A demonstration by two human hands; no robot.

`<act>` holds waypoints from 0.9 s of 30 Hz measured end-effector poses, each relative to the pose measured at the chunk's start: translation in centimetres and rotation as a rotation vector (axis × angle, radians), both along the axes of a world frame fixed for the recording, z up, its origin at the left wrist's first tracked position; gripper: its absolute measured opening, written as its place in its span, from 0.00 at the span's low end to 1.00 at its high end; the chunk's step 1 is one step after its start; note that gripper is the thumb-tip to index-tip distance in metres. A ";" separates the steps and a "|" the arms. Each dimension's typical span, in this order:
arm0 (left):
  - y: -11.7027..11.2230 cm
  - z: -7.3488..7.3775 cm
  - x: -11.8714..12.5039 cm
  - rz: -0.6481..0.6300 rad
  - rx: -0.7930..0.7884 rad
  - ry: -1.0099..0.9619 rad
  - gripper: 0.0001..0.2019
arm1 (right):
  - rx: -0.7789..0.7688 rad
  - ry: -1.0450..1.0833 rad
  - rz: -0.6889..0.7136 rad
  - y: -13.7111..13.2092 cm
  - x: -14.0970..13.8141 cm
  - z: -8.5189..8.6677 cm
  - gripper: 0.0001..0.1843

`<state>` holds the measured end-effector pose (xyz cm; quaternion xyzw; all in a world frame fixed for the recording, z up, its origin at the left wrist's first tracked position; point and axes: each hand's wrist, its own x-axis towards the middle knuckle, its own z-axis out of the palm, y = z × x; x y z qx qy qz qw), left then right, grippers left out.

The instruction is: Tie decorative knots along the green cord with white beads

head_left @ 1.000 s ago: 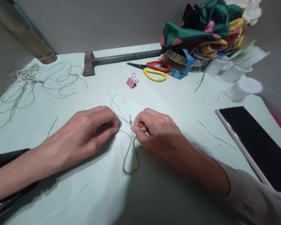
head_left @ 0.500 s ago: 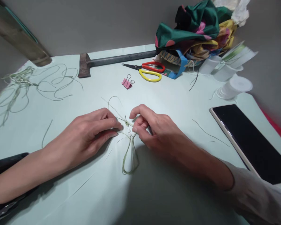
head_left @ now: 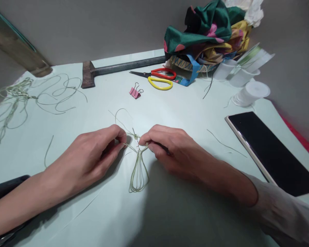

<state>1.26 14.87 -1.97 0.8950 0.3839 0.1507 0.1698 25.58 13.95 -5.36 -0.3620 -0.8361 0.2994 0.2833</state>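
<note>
A thin green cord [head_left: 138, 171] lies on the pale sheet [head_left: 170, 113] in front of me, knotted in the middle, with a loop hanging toward me and loose ends curling away. My left hand [head_left: 92, 156] pinches the cord's strand on the left of the knot between thumb and forefinger. On the right of the knot, my right hand [head_left: 170, 147] pinches the other strand with its fingers closed. Both hands rest on the sheet, a few centimetres apart.
A pink binder clip [head_left: 134, 92], red-and-yellow scissors [head_left: 158, 78] and a hammer [head_left: 110, 68] lie behind the hands. Tangled cord [head_left: 28, 96] is at left. Crumpled fabric [head_left: 208, 34], white spools [head_left: 249, 92] and a dark phone [head_left: 270, 151] are at right.
The right hand's fingers, lifted half a second ago, have closed back down on the strand by the knot. The view has shifted slightly, so everything sits a bit further left.
</note>
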 end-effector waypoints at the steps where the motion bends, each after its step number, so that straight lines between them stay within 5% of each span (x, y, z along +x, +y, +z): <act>1: 0.0 0.0 0.1 -0.001 -0.018 -0.011 0.06 | 0.004 -0.005 0.000 0.0 0.0 0.0 0.16; 7: -0.1 0.2 0.7 -0.022 -0.111 0.006 0.07 | -0.012 -0.048 0.018 -0.1 0.0 -0.1 0.16; 27: -0.6 -0.9 1.1 -0.067 -0.005 -0.104 0.11 | 0.163 -0.276 0.063 -0.5 -0.4 0.0 0.14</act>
